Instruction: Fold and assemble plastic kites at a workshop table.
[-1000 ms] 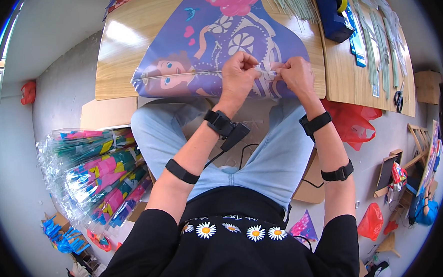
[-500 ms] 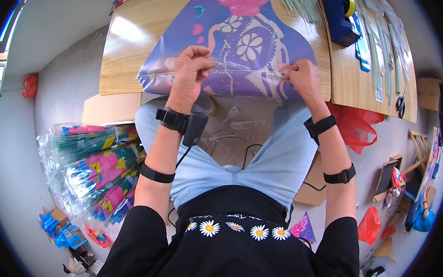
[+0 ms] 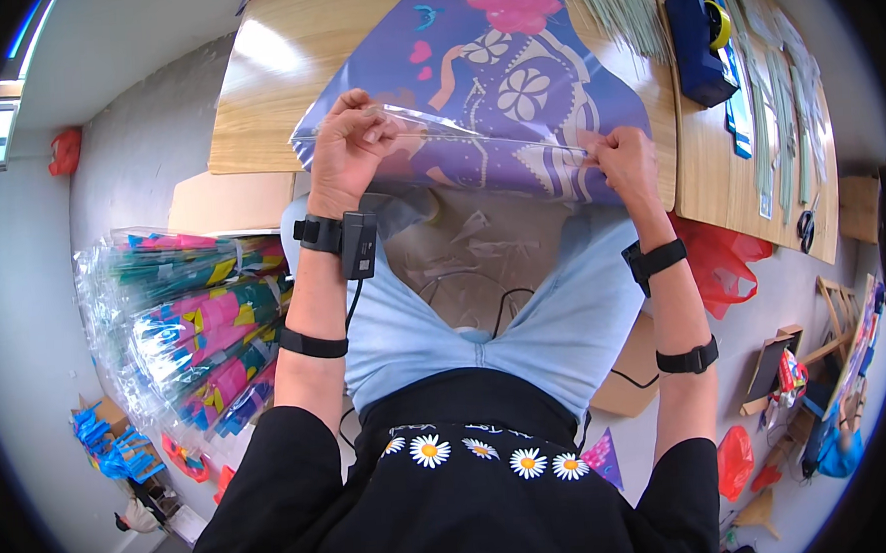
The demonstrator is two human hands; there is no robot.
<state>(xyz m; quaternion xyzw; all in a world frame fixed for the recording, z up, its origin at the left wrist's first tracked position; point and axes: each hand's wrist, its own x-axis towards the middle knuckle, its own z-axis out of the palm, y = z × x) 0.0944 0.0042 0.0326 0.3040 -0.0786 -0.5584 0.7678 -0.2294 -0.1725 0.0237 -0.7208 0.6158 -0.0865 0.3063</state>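
Note:
A large purple printed sheet [image 3: 433, 77], with a pink flower shape and white petal patterns, lies over the table and hangs past its front edge. Across its near part, a glossy strip of clear plastic film [image 3: 455, 131] stretches between my hands. My left hand [image 3: 346, 146] is closed in a pinch on the film's left end, raised a little off the sheet. At the right, my right hand [image 3: 622, 162] pinches the film's other end close to the sheet's edge. Whether its fingertips also grip the sheet is hidden.
Thin pale sticks [image 3: 615, 12] lie at the table's back. On the right table [image 3: 709, 182] are a blue tape dispenser [image 3: 697, 53], more sticks and scissors [image 3: 807, 229]. Colourful plastic-wrapped bundles [image 3: 195, 330] stand at my left; a red bag [image 3: 713, 267] hangs at right.
My left hand has moved left and turned, lifting the clear film so that it shows as a wider glossy band. The right hand keeps its pinch. The whole view has shifted slightly.

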